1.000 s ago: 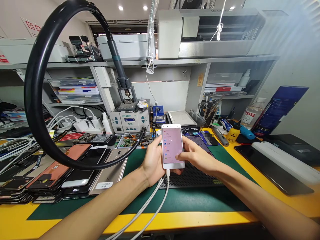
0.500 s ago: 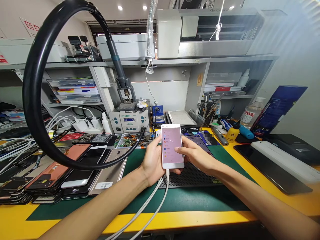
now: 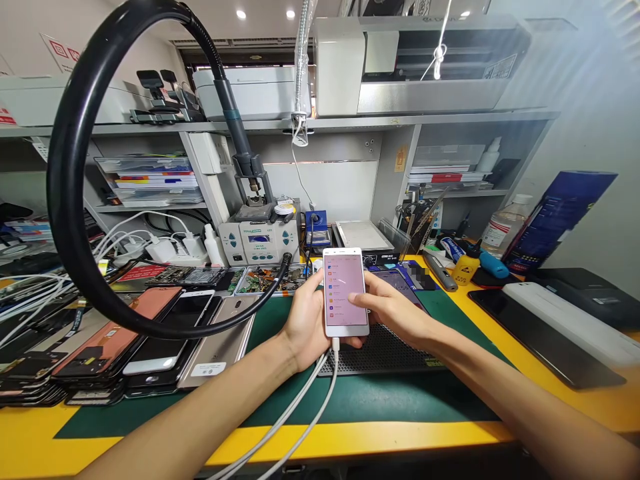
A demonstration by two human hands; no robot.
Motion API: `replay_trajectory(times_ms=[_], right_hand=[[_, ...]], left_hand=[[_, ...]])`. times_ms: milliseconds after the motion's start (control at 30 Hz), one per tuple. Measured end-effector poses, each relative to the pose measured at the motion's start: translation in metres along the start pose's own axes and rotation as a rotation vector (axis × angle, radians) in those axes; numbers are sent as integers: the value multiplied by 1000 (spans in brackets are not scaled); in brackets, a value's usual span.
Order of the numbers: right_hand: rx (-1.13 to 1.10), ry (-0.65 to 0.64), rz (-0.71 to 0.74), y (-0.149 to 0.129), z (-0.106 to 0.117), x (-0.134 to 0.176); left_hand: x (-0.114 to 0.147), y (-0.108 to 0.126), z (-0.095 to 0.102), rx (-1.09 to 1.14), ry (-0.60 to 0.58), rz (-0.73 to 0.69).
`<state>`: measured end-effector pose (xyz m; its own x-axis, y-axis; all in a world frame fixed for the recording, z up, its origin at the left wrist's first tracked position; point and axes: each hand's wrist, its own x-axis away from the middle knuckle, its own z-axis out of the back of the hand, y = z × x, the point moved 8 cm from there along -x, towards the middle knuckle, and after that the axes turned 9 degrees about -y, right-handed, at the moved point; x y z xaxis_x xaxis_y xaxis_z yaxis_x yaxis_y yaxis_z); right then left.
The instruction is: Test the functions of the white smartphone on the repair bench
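Observation:
A white smartphone (image 3: 345, 283) stands tilted towards me above the bench, its pinkish screen lit with a list of small coloured icons. My left hand (image 3: 310, 319) wraps round its left side and back from below. From the right, my right hand (image 3: 387, 303) grips the phone's edge, with its thumb resting on the screen; the other fingers are partly hidden behind the phone. A white charging cable (image 3: 335, 363) is plugged into the bottom edge and runs down towards me. Under the hands lies a black perforated pad (image 3: 395, 353) on a green mat (image 3: 280, 400).
Stacked phones and screens (image 3: 150, 327) fill the left side under a thick black hose (image 3: 65, 173). A soldering or hot-air station (image 3: 260, 240) stands behind a tray of circuit boards (image 3: 265, 280). To the right are a yellow bottle (image 3: 466, 267) and a dark tablet-like panel (image 3: 540, 337).
The list on the phone's screen has scrolled upward, so different icons show. Both hands and the phone keep nearly the same place.

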<state>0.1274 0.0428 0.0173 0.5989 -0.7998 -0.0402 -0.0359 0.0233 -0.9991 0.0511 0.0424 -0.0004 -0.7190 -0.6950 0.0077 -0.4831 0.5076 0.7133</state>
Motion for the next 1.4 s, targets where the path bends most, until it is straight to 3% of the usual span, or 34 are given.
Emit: replay_trajectory(times_ms=[167,1000,1267,1400], right_hand=[[48,-47,27,-2,-1,1],[6,97,-19,4,9,0],[-54,75,-25,4,6,1],[-194,97,-118,6,13,2]], left_hand=[[0,-1,0,-9,-5,4],[1,1,-2,-15,-11,4],[1,1,-1,-11,-5,0],[1,0,-5,-7,-27,-22]])
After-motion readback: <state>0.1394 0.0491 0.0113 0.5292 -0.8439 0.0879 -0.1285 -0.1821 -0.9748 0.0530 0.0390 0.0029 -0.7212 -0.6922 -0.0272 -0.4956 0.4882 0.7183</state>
